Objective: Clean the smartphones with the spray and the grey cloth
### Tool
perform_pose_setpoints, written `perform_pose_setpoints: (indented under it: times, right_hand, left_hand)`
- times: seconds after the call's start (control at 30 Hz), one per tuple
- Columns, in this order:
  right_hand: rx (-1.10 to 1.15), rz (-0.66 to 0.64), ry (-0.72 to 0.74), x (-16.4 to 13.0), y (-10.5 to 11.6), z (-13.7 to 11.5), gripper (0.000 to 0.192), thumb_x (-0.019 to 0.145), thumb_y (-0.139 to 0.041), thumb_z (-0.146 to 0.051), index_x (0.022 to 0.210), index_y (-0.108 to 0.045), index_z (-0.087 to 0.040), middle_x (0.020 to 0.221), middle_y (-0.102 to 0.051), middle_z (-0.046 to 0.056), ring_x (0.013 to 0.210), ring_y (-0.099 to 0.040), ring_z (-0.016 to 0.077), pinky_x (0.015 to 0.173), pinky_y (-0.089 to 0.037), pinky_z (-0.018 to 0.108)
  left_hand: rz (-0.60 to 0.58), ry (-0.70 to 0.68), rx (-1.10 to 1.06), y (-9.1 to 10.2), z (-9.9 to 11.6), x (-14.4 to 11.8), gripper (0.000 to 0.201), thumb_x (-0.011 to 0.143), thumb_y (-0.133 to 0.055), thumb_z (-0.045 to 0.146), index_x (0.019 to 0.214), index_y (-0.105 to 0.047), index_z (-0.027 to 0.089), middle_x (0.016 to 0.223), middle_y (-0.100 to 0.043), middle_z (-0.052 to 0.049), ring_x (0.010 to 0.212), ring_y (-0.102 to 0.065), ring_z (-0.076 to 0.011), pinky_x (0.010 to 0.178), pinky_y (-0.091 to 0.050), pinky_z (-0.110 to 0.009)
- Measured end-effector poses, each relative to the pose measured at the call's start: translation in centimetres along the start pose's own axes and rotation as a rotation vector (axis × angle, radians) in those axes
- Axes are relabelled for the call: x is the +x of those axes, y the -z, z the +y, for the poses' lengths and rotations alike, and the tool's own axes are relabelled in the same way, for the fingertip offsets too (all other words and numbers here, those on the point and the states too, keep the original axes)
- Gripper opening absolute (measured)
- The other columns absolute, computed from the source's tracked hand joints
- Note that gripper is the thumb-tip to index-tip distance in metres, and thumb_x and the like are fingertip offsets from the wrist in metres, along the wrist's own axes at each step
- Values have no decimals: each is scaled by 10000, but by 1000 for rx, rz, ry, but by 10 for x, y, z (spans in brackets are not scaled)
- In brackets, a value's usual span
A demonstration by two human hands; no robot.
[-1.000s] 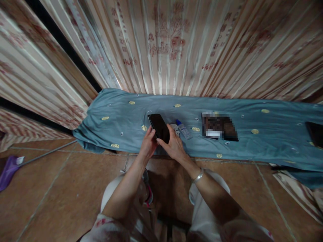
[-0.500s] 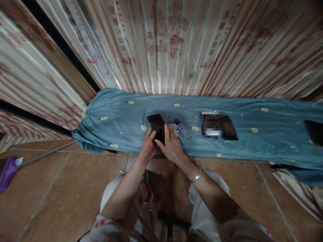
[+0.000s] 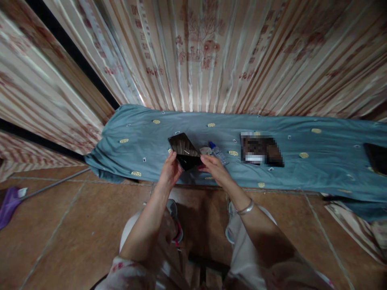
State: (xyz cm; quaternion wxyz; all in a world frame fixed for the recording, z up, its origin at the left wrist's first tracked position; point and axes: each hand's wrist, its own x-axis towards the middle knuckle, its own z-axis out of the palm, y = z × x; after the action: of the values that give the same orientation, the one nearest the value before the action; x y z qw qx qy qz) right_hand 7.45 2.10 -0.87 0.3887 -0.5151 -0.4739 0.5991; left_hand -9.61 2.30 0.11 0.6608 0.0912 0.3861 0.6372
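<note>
The left hand (image 3: pixel 169 171) pinches the near corner of the dark phone (image 3: pixel 184 150), tilted above the blue cloth (image 3: pixel 302 169), probably to catch light. The right hand (image 3: pixel 215 169) steadies its other edge with bent fingers; a small bottle (image 3: pixel 218 153) lies just beside.

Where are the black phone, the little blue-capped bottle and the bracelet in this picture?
black phone (image 3: pixel 184 150), head view, middle of its dark glossy face.
blue-capped bottle (image 3: pixel 218 152), head view, on its clear body lying on the cloth.
bracelet (image 3: pixel 245 208), head view, on the band around the right wrist.
</note>
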Motion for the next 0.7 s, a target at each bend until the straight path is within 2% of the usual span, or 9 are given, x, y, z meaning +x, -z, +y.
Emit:
perform_pose_setpoints:
  times: [0.1,0.27,0.5,0.7]
  right_hand:
    - [208,-101,-120,-5,2,-5,143,887,-649,-325,871,-661,-184,758,-722,29,723,-721,159,718,-608,281]
    - [290,-129,-143,-11,0,-11,127,854,-710,-267,812,-646,-165,702,-702,6,648,-716,114,624,-579,185]
    - [274,-121,-90,-9,-1,-5,222,782,-778,-350,787,-650,-169,699,-681,-13,633,-717,116,611,-584,186]
    - [241,-97,-51,-7,-4,2,352,687,-812,-490,780,-657,-188,701,-684,-15,642,-723,147,618,-604,234]
  left_hand:
    - [4,40,-14,0,2,2,206,920,-559,208,1083,-658,129,916,-741,-59,915,-702,-170,906,-527,-285]
    - [7,99,0,-6,3,-3,350,985,-431,279,1176,-637,70,939,-752,-102,971,-708,-203,945,-529,-301]
    - [-20,87,26,-8,1,-9,392,1005,-361,265,1247,-598,67,1047,-749,-115,1062,-686,-210,978,-521,-333]
    - [-58,56,49,-4,0,-8,340,939,-515,315,1172,-650,108,1025,-755,-106,1126,-659,-262,1004,-513,-381]
